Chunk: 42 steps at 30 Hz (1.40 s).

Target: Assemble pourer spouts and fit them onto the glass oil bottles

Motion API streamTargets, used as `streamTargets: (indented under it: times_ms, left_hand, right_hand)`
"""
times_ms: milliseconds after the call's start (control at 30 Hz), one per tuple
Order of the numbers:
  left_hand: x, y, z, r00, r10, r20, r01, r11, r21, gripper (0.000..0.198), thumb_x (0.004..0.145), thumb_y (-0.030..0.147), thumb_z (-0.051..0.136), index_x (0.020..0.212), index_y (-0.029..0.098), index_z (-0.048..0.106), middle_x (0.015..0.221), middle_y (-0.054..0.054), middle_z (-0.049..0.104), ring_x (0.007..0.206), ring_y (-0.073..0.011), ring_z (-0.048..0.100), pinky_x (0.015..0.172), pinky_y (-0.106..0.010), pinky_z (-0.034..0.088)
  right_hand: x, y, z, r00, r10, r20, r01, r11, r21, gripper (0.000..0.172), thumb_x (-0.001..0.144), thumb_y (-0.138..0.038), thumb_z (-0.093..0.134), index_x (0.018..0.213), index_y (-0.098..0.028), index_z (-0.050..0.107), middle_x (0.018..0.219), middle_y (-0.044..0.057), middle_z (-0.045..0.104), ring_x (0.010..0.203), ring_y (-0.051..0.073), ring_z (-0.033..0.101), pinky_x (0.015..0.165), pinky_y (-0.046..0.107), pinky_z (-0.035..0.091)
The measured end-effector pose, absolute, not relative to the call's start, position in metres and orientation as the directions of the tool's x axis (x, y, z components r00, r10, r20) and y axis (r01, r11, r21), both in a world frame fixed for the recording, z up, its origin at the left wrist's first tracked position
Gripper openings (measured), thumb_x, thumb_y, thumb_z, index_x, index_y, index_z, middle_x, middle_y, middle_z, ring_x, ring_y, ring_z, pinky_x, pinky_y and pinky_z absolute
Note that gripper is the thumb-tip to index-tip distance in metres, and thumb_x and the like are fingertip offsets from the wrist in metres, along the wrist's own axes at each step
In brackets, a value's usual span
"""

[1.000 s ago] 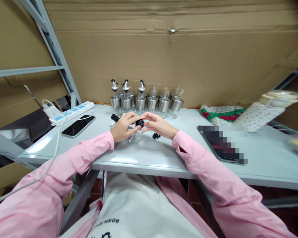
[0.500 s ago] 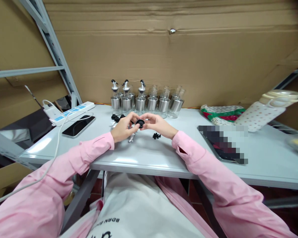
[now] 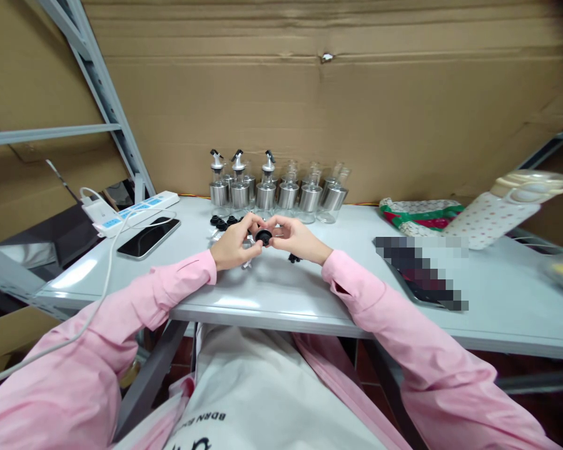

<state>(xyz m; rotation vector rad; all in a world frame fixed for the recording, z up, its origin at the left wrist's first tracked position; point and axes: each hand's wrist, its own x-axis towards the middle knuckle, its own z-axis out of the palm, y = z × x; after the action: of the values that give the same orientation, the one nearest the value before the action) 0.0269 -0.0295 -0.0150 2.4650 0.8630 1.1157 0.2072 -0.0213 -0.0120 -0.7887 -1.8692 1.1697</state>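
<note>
Between my two hands is a round black stopper (image 3: 263, 236), its wide rim facing up. My left hand (image 3: 237, 242) grips its left side between thumb and fingers, and my right hand (image 3: 296, 239) pinches it from the right. Several black stoppers (image 3: 221, 223) lie just behind my left hand. Silvery pourer pieces (image 3: 248, 262) are partly hidden under that hand. A few small black pieces (image 3: 294, 257) show beneath my right hand, which covers some of them.
Behind my hands stand glass bottles with steel bands (image 3: 288, 195); three carry pourer tops (image 3: 239, 161). A phone (image 3: 150, 239) and a power strip (image 3: 136, 214) lie left. On the right are a dark, partly pixelated device (image 3: 415, 275), a patterned cloth (image 3: 415, 215) and a tilted dotted bottle (image 3: 495, 215).
The black stopper has tilted and sits slightly lower between my fingers. My right hand has shifted a little left and now hides more of the small black pieces.
</note>
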Motion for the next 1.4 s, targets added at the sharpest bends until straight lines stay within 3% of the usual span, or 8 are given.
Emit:
streamTargets:
  times_ms: [400, 800, 1000, 1100, 1167, 1267, 1400]
  left_hand:
    - [0.028, -0.035, -0.013, 0.512, 0.614, 0.600, 0.351, -0.788, 0.506, 0.022, 0.066, 0.023, 0.049, 0.078, 0.020, 0.031, 0.071, 0.004, 0.040, 0.062, -0.0091, 0.041, 0.060, -0.023, 0.036]
    - [0.029, -0.036, -0.015, 0.500, 0.599, 0.625, 0.323, -0.799, 0.507, 0.028, 0.064, 0.019, 0.049, 0.075, 0.021, 0.023, 0.069, 0.006, 0.033, 0.058, -0.0071, 0.036, 0.055, -0.021, 0.031]
    - [0.027, -0.030, -0.017, 0.473, 0.581, 0.662, 0.348, -0.814, 0.466, 0.025, 0.067, 0.020, 0.050, 0.080, 0.021, 0.029, 0.068, 0.006, 0.040, 0.054, -0.0066, 0.043, 0.055, -0.021, 0.037]
    - [0.025, -0.026, -0.018, 0.401, 0.565, 0.722, 0.387, -0.818, 0.425, 0.025, 0.070, 0.021, 0.051, 0.087, 0.020, 0.033, 0.072, 0.005, 0.047, 0.059, -0.0080, 0.050, 0.059, -0.022, 0.041]
    - [0.024, -0.026, -0.018, 0.386, 0.547, 0.743, 0.417, -0.822, 0.388, 0.025, 0.071, 0.021, 0.051, 0.090, 0.019, 0.036, 0.074, 0.004, 0.051, 0.062, -0.0086, 0.052, 0.060, -0.022, 0.042]
    - [0.024, -0.027, -0.017, 0.394, 0.544, 0.741, 0.438, -0.820, 0.368, 0.023, 0.074, 0.020, 0.050, 0.093, 0.019, 0.037, 0.077, 0.002, 0.055, 0.063, -0.0082, 0.053, 0.057, -0.020, 0.042]
    - [0.024, -0.028, -0.018, 0.387, 0.542, 0.746, 0.429, -0.822, 0.375, 0.024, 0.075, 0.019, 0.050, 0.095, 0.019, 0.038, 0.080, 0.001, 0.056, 0.066, -0.0083, 0.054, 0.056, -0.018, 0.043]
  right_hand:
    - [0.205, -0.032, -0.007, -0.503, 0.792, 0.346, 0.133, 0.467, -0.874, 0.022, 0.057, -0.017, 0.059, 0.079, -0.016, 0.055, 0.070, -0.002, 0.054, 0.061, 0.009, 0.049, 0.057, 0.024, 0.038]
    - [0.204, -0.034, -0.007, -0.503, 0.767, 0.398, 0.152, 0.532, -0.833, 0.021, 0.059, -0.016, 0.059, 0.080, -0.014, 0.057, 0.071, -0.001, 0.054, 0.066, 0.010, 0.050, 0.053, 0.020, 0.041]
    - [0.205, -0.029, -0.009, -0.500, 0.767, 0.403, 0.076, 0.502, -0.861, 0.023, 0.061, -0.016, 0.061, 0.084, -0.015, 0.060, 0.079, 0.002, 0.057, 0.070, 0.012, 0.055, 0.052, 0.023, 0.047]
    - [0.207, -0.025, -0.008, -0.453, 0.776, 0.438, 0.027, 0.503, -0.864, 0.026, 0.064, -0.021, 0.065, 0.089, -0.014, 0.063, 0.088, 0.005, 0.061, 0.079, 0.014, 0.059, 0.062, 0.027, 0.050]
    - [0.209, -0.024, -0.006, -0.431, 0.775, 0.463, 0.074, 0.542, -0.837, 0.027, 0.066, -0.022, 0.066, 0.091, -0.014, 0.064, 0.089, 0.005, 0.064, 0.081, 0.014, 0.059, 0.066, 0.027, 0.048]
    - [0.212, -0.024, -0.003, -0.412, 0.769, 0.489, 0.179, 0.595, -0.784, 0.026, 0.068, -0.024, 0.067, 0.093, -0.014, 0.066, 0.088, 0.005, 0.066, 0.077, 0.013, 0.057, 0.061, 0.024, 0.042]
    - [0.213, -0.023, -0.004, -0.427, 0.768, 0.476, 0.165, 0.584, -0.794, 0.030, 0.068, -0.028, 0.069, 0.095, -0.015, 0.064, 0.085, 0.004, 0.066, 0.073, 0.012, 0.056, 0.058, 0.024, 0.040]
